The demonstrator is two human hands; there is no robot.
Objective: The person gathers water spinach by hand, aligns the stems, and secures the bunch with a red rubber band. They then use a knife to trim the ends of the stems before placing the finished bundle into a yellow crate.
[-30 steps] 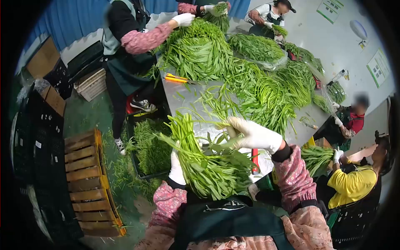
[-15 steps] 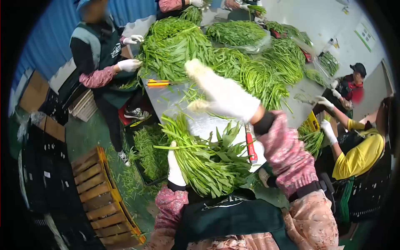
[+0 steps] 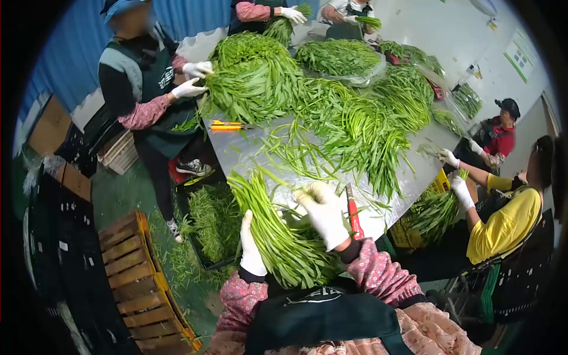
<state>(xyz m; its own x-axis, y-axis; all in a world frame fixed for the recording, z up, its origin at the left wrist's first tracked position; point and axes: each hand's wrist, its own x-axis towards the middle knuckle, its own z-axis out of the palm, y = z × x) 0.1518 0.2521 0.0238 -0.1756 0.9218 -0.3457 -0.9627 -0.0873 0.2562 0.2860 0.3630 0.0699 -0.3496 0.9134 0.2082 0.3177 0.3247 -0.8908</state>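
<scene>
A thick bunch of long-stemmed leafy greens that look like water spinach rests in my white-gloved left hand, fingers wrapped around its left side. The stems point up and away from me, the leaves toward my apron. My right hand, also gloved, is closed just above the bunch's right side. A single stem runs up to its fingertips. Beside that hand a red-handled knife lies on the metal table. Loose stems are scattered beyond the bunch.
Large heaps of greens cover the table's far side. Orange-handled scissors lie at its left edge. On the floor stand a crate of trimmings and a wooden pallet. Co-workers stand left and behind; one in a yellow shirt sits right.
My right hand has come back from over the table to the bunch, its fingers closing on a stem. The bunch stays in my left hand. Co-workers' hands have shifted slightly.
</scene>
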